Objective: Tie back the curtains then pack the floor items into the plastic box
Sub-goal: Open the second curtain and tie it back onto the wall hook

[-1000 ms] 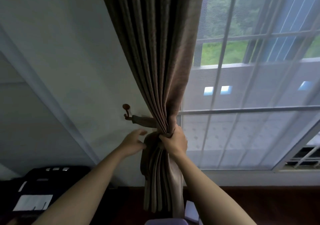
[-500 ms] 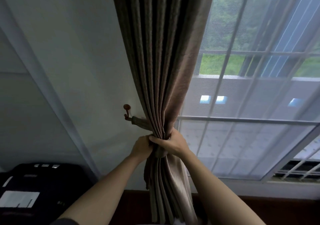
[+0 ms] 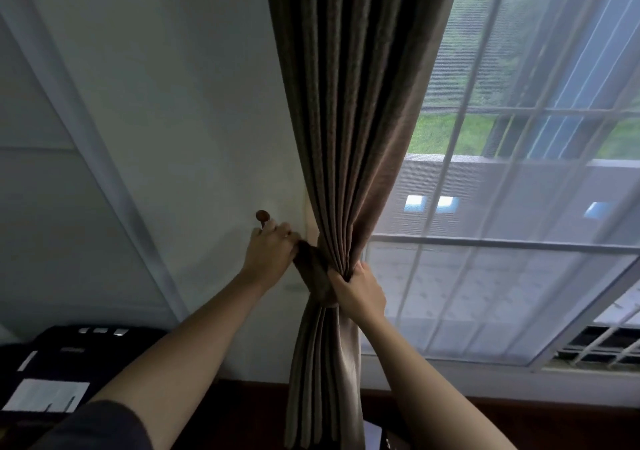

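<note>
The left hand [image 3: 270, 255], arm outstretched, pinched the tieback [image 3: 313, 269] end just below the hook [image 3: 262, 215]; the right hand [image 3: 356, 292] gripped the curtain [image 3: 353, 138] right of the hook.

left hand [image 3: 272, 254] moved from curtain [image 3: 349, 120] to wall hook [image 3: 262, 215], pulling tieback [image 3: 313, 269]

Brown curtain [image 3: 349, 110], white wall [image 3: 194, 103]

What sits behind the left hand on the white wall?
Only the round brown knob of a wall hook shows above the left hand. Its stem and the end of the brown fabric tieback are covered.
</note>
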`<state>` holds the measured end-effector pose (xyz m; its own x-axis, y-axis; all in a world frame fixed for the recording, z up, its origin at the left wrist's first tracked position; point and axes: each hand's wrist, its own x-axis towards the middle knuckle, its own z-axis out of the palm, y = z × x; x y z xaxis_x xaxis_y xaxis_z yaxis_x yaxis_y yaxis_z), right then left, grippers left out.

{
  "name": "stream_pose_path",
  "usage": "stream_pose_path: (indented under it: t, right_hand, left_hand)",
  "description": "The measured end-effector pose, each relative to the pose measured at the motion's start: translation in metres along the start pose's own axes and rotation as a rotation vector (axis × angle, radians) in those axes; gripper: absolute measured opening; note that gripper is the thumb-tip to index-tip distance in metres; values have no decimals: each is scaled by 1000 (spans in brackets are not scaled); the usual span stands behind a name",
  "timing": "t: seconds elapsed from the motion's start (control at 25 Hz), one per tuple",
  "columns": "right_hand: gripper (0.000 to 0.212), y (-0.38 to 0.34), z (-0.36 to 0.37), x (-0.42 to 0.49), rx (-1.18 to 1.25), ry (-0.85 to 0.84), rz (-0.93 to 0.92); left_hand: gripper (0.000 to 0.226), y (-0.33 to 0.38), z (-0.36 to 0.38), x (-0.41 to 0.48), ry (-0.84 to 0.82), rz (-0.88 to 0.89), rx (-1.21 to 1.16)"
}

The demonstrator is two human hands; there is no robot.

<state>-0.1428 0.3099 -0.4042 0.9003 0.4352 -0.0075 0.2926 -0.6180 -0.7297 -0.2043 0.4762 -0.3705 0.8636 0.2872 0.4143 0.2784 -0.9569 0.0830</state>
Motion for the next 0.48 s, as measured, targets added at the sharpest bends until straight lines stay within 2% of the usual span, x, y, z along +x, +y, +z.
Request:
stream_pose_path:
  t: [0.08, 0.2, 0.32, 0.4, 0.48]
  right_hand:
    - [35, 3, -3, -1, 41, -24, -12]
    - [31, 8, -7, -2, 124, -73, -47]
    - [40, 16, -8, -3, 123, -108, -120]
    - [47, 17, -8, -4, 114, -114, -155]
    - [46, 19, -9, -1, 172, -149, -189]
  left_hand:
    - [10, 14, -6, 11, 53, -158, -239]
    - [22, 30, 2, 14, -105, -117, -352]
    - [17, 33, 8, 9, -114, -195, -657]
    - [26, 32, 7, 3, -237, -260, -842]
    - [44, 32, 5, -5, -452, -211, -929]
